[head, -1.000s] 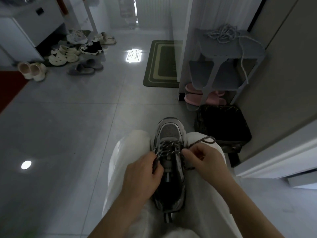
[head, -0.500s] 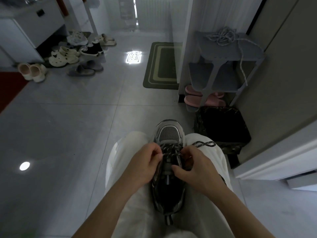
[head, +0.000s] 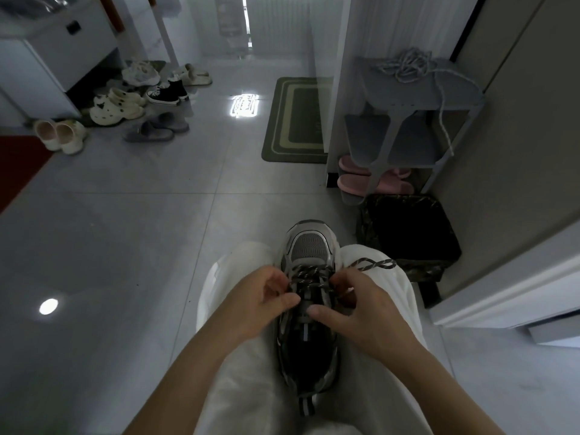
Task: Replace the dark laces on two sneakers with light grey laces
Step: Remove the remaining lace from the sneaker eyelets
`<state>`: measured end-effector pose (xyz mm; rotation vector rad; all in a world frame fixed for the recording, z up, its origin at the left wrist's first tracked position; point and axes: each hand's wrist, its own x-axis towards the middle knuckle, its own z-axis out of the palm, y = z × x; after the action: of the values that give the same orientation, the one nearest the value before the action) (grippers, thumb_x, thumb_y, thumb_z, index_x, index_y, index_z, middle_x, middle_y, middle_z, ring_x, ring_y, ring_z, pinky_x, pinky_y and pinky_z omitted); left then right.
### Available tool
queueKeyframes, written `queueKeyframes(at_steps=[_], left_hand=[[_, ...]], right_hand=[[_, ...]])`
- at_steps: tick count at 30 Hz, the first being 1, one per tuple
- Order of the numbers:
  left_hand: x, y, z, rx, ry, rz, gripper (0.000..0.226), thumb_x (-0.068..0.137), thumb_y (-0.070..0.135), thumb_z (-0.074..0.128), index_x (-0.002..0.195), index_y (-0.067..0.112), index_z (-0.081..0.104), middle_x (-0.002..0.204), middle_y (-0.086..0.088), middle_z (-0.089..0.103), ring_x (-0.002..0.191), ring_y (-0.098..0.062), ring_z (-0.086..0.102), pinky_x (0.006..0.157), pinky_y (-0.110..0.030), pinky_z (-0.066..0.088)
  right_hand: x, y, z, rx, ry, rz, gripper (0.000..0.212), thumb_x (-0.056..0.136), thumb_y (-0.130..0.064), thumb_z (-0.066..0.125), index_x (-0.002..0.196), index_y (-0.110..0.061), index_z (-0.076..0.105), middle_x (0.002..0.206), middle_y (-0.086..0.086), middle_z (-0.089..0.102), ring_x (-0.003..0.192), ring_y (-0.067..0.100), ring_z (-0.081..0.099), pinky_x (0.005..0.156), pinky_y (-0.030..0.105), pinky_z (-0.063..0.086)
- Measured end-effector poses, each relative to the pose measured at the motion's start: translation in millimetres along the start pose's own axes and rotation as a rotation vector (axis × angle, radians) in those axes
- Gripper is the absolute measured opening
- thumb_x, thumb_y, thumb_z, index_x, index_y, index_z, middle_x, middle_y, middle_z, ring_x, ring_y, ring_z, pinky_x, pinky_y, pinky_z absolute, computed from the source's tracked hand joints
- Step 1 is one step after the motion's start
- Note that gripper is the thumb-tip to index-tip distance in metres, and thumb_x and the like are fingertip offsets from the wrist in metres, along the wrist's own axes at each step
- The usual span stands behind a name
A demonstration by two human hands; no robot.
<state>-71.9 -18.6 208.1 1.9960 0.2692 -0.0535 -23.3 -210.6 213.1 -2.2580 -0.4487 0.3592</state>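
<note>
Left hand curled at the sneaker's left eyelet row, thumb & fingers pinched on the dark lace. Right hand on the opposite row, fingers bent onto the same lace, thumb lying across the tongue. Sneaker sits lengthwise in the lap btwn the white-trousered legs, toe pointing away: grey mesh toe, silver overlays, black inside, striped heel tab toward the body. Lace is dark w/ pale flecks, criss-crossed over the top rows; one twisted end trails over the right knee. Past that knee, a black bin on the floor, then a grey shoe rack w/ the light grey laces heaped on its top shelf, one strand hanging off its right edge.
</note>
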Motion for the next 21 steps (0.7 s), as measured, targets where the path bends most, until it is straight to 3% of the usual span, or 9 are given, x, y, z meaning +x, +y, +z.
queueKeyframes(at_steps=[4, 9, 12, 15, 17, 21], left_hand=[[-4, -9, 15, 0.082, 0.215, 0.059, 0.022, 0.088, 0.01, 0.059, 0.078, 0.028, 0.053, 0.074, 0.01, 0.058, 0.069, 0.003, 0.054, 0.065, -0.008, 0.04], [1, 11, 13, 0.092, 0.363, 0.154, 0.011, 0.095, 0.011, 0.046, 0.086, 0.01, 0.051, 0.07, 0.003, 0.054, 0.066, -0.002, 0.051, 0.058, -0.01, 0.038], [5, 20, 8, 0.135, 0.353, 0.194, 0.015, 0.095, 0.011, 0.046, 0.081, 0.015, 0.049, 0.065, 0.006, 0.048, 0.061, 0.005, 0.047, 0.056, -0.007, 0.036], [6, 16, 9, -0.013, 0.288, 0.153, 0.022, 0.094, 0.008, 0.049, 0.079, 0.023, 0.051, 0.07, 0.008, 0.051, 0.064, 0.006, 0.049, 0.062, -0.006, 0.038], [7, 8, 9, -0.102, 0.275, 0.1, 0.022, 0.094, 0.008, 0.049, 0.08, 0.023, 0.053, 0.073, 0.006, 0.057, 0.067, 0.004, 0.053, 0.069, -0.011, 0.042], [8, -2, 10, -0.215, 0.256, 0.046, 0.018, 0.095, 0.018, 0.047, 0.078, 0.018, 0.053, 0.069, 0.009, 0.061, 0.073, -0.013, 0.059, 0.076, -0.041, 0.05]], right_hand=[[-5, 5, -2, -0.026, 0.119, -0.077, 0.014, 0.083, -0.039, 0.063, 0.085, -0.025, 0.064, 0.075, -0.01, 0.061, 0.071, 0.005, 0.056, 0.066, 0.025, 0.048], [-5, 5, -1, -0.13, 0.12, -0.188, 0.011, 0.086, -0.032, 0.063, 0.094, -0.026, 0.068, 0.084, -0.013, 0.061, 0.073, 0.004, 0.056, 0.068, 0.028, 0.051], [-6, -5, -4, -0.107, 0.063, -0.115, 0.037, 0.079, -0.056, 0.06, 0.104, -0.03, 0.063, 0.089, -0.015, 0.063, 0.081, 0.003, 0.058, 0.074, 0.029, 0.051], [-9, -17, 1, -0.265, -0.062, 0.025, 0.072, 0.061, -0.08, 0.054, 0.114, -0.032, 0.044, 0.097, -0.016, 0.059, 0.089, 0.007, 0.059, 0.075, 0.027, 0.049], [-12, -21, 10, -0.321, -0.08, 0.053, 0.069, 0.068, -0.07, 0.058, 0.117, -0.028, 0.035, 0.099, -0.011, 0.06, 0.091, 0.015, 0.061, 0.075, 0.031, 0.05], [-9, -18, 14, -0.291, -0.051, 0.005, 0.046, 0.086, -0.033, 0.05, 0.128, -0.019, 0.037, 0.088, 0.001, 0.066, 0.08, 0.022, 0.063, 0.071, 0.034, 0.05]])
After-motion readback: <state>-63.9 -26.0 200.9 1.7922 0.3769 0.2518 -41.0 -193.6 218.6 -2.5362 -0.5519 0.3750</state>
